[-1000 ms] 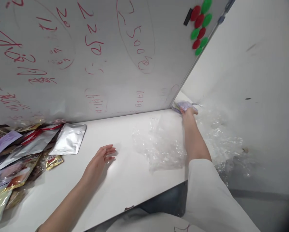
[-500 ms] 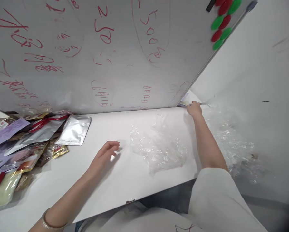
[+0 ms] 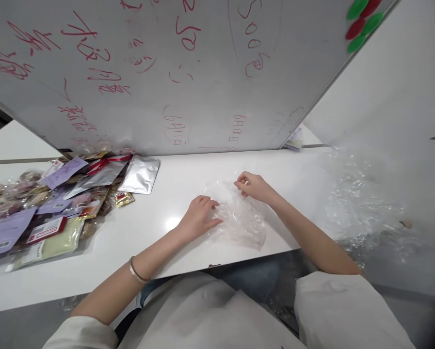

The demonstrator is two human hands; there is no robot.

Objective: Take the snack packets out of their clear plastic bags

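Observation:
A crumpled clear plastic bag [image 3: 241,218] lies on the white table in front of me; I cannot tell whether it is one piece or more. My left hand [image 3: 201,218] rests at its left side, fingers and thumb apart, the fingertips touching the plastic. At the bag's upper edge my right hand [image 3: 252,186] has its fingers curled, thumb and forefinger pinched together on the film. How much plastic is between them is hard to see.
Left on the white table [image 3: 181,174] is a pile of packaged foods [image 3: 57,213], with a silver foil pouch [image 3: 140,174] beside it. A whiteboard [image 3: 210,97] with red writing stands behind. More clear plastic [image 3: 370,208] hangs at the right, near the wall.
My right hand has come back from the whiteboard's lower right corner to the plastic bag. My left hand has moved right onto the bag. The view has shifted left.

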